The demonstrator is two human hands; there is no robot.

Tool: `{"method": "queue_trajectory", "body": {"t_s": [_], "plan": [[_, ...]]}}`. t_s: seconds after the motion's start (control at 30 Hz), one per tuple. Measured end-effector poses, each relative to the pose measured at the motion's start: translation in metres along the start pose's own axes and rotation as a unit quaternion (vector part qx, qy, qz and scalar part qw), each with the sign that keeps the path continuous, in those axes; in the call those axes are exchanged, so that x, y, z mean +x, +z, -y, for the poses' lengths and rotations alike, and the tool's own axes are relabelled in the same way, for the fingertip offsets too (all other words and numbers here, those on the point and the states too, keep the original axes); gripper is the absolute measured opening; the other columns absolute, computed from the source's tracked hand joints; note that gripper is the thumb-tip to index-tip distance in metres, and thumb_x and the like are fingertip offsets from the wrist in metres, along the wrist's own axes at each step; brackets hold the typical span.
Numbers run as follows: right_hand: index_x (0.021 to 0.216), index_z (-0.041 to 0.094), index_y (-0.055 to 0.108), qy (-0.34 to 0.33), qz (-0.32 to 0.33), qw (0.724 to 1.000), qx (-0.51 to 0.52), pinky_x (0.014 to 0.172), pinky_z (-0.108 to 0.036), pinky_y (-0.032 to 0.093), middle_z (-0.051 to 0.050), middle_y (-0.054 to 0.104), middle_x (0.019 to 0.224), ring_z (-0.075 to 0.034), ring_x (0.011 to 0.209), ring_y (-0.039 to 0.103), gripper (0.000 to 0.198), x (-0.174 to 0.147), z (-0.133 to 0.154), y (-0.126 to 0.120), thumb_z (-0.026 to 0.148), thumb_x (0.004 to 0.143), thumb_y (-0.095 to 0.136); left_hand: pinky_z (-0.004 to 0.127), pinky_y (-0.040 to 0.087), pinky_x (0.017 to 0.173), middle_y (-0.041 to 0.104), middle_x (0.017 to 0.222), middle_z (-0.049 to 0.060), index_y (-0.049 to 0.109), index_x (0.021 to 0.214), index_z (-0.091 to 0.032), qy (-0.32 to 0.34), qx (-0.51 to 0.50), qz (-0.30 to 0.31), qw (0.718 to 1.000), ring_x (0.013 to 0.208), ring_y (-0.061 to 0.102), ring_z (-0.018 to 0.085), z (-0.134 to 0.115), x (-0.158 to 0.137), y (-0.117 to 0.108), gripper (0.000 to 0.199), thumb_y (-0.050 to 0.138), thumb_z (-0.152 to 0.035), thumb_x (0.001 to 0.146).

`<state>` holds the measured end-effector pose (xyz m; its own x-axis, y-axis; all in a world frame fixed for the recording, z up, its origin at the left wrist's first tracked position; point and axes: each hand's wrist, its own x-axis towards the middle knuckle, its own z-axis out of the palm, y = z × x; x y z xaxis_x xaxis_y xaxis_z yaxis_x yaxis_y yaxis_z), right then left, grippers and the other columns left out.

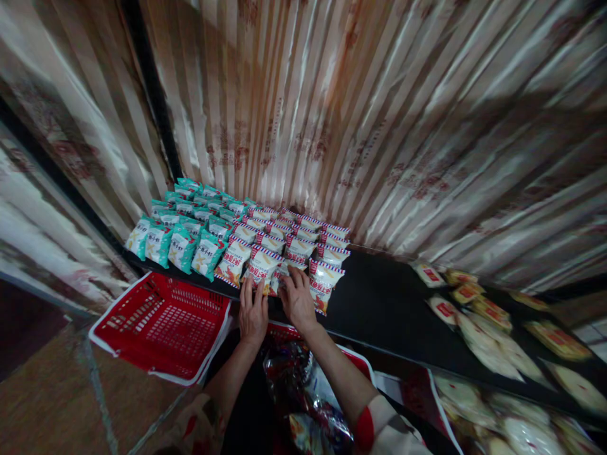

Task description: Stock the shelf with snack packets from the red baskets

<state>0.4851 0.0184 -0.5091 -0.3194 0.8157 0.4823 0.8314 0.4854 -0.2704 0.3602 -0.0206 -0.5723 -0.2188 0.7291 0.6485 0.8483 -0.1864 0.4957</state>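
Upright white snack bags with red lettering and striped top edges stand in rows on a black shelf. My left hand is at the front row, its fingers stretched out against the lower front of one white bag. Just to the right, my right hand has its fingers curled over a front-row snack bag, partly hiding it. Teal snack bags stand in rows to the left of the white ones.
An open red basket sits below the shelf at left. Another red basket in front of me holds dark shiny packages. Flat packaged goods lie at right, with more packages below. A striped curtain hangs behind.
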Motion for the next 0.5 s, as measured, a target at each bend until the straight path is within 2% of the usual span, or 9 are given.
{"method": "queue_trajectory", "body": {"t_s": [0.23, 0.37, 0.5], "plan": [[0.110, 0.017, 0.058, 0.006, -0.002, 1.000, -0.010, 0.102, -0.048, 0.038, -0.012, 0.043, 0.137, -0.028, 0.129, 0.031, 0.029, -0.001, 0.001, -0.003, 0.014, 0.084, 0.046, 0.048, 0.034, 0.106, 0.017, 0.152, 0.009, 0.041, 0.135, -0.024, 0.004, -0.008, 0.003, 1.000, 0.138, 0.020, 0.030, -0.001, 0.000, 0.001, 0.048, 0.046, -0.020, 0.088], [0.110, 0.015, 0.059, 0.017, -0.001, 1.000, -0.009, 0.103, -0.048, 0.036, -0.013, 0.042, 0.139, -0.027, 0.131, 0.029, 0.029, 0.000, 0.004, -0.005, 0.014, 0.084, 0.047, 0.050, 0.033, 0.106, 0.016, 0.152, 0.008, 0.042, 0.135, -0.025, 0.016, -0.009, 0.002, 1.000, 0.138, 0.019, 0.031, -0.002, -0.001, 0.000, 0.048, 0.047, -0.019, 0.087], [0.111, 0.019, 0.060, 0.003, -0.029, 1.000, -0.010, 0.104, -0.048, 0.035, -0.008, 0.038, 0.143, -0.028, 0.132, 0.027, 0.029, -0.009, 0.005, -0.013, 0.018, 0.085, 0.048, 0.049, 0.035, 0.105, 0.013, 0.153, 0.008, 0.044, 0.134, -0.025, 0.021, -0.010, 0.000, 1.000, 0.138, 0.017, 0.032, -0.005, 0.000, -0.004, 0.048, 0.049, -0.019, 0.086]]}}
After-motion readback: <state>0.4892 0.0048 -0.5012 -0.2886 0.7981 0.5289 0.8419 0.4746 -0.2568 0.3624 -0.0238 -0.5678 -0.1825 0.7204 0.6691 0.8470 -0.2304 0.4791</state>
